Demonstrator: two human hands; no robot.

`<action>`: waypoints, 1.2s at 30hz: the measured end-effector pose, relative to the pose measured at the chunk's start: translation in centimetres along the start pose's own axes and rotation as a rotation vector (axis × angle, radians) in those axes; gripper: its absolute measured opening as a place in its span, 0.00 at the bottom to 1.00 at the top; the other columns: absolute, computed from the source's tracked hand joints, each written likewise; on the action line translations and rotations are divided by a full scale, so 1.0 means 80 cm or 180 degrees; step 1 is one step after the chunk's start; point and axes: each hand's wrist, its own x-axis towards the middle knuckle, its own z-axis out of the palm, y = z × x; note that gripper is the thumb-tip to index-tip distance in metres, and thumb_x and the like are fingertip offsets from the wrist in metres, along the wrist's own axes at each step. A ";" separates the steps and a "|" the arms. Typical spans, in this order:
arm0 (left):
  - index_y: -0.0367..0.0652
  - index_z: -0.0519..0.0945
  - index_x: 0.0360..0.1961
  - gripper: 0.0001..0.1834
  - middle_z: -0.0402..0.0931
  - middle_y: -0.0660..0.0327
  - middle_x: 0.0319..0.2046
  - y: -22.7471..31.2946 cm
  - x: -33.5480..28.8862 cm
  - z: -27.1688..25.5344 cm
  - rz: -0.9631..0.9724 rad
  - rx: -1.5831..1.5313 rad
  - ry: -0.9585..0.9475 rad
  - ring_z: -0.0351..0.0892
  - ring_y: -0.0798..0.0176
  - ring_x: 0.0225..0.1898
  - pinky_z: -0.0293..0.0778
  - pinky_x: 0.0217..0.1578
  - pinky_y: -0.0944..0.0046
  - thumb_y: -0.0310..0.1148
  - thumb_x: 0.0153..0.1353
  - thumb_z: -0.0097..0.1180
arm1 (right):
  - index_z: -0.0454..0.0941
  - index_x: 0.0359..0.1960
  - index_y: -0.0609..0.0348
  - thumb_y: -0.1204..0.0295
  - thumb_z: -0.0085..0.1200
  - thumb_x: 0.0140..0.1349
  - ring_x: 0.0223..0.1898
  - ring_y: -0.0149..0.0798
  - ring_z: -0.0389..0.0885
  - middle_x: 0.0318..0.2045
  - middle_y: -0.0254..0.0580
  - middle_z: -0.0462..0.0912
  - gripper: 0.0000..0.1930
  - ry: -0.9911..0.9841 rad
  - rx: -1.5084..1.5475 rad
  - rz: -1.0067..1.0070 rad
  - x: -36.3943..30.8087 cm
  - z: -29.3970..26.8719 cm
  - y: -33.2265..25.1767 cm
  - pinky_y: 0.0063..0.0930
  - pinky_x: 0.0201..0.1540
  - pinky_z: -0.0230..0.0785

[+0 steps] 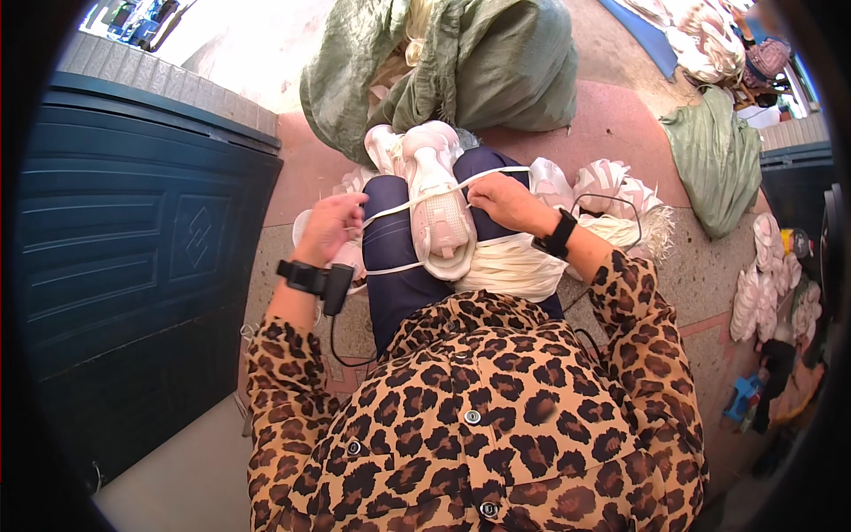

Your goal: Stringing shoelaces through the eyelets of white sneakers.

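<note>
A white and pink sneaker (443, 226) rests on my lap between my thighs, its mesh part facing up. Across it runs a cream shoelace (417, 203), stretched from one hand to the other. At its left end my left hand (330, 228) is closed in a pinch beside my left knee. My right hand (508, 204) grips the lace over my right thigh, fingers curled. A thick bundle of cream laces (514, 269) lies across my right thigh, under the right wrist. Another pale strip crosses my left thigh.
Large green woven sacks (514, 66) stand just ahead of my knees. More pink and white sneakers (612, 184) lie on the floor to the right, with a stack (758, 293) farther right. A dark blue panelled door (133, 239) stands at the left.
</note>
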 end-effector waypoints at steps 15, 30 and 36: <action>0.34 0.77 0.32 0.10 0.72 0.66 0.19 -0.048 0.009 0.074 0.0633 0.2090 0.0486 0.67 0.74 0.22 0.64 0.24 0.74 0.31 0.56 0.50 | 0.76 0.25 0.56 0.70 0.44 0.53 0.46 0.41 0.65 0.36 0.35 0.74 0.08 0.0665 -0.0774 0.0534 0.022 0.027 -0.012 0.39 0.44 0.56; 0.41 0.76 0.19 0.04 0.72 0.57 0.21 -0.038 0.023 0.102 0.2731 0.5100 0.1047 0.67 0.52 0.31 0.65 0.32 0.56 0.28 0.47 0.52 | 0.79 0.25 0.54 0.66 0.52 0.50 0.40 0.39 0.68 0.32 0.36 0.75 0.07 0.0875 -0.1029 0.0483 0.023 0.029 -0.028 0.37 0.38 0.58; 0.42 0.75 0.21 0.03 0.74 0.60 0.23 -0.042 0.031 0.115 0.2351 0.5095 0.0878 0.67 0.56 0.34 0.62 0.32 0.58 0.29 0.42 0.53 | 0.79 0.26 0.56 0.62 0.51 0.52 0.40 0.39 0.69 0.31 0.38 0.75 0.11 0.0423 -0.1457 0.0593 0.025 0.022 -0.035 0.37 0.39 0.58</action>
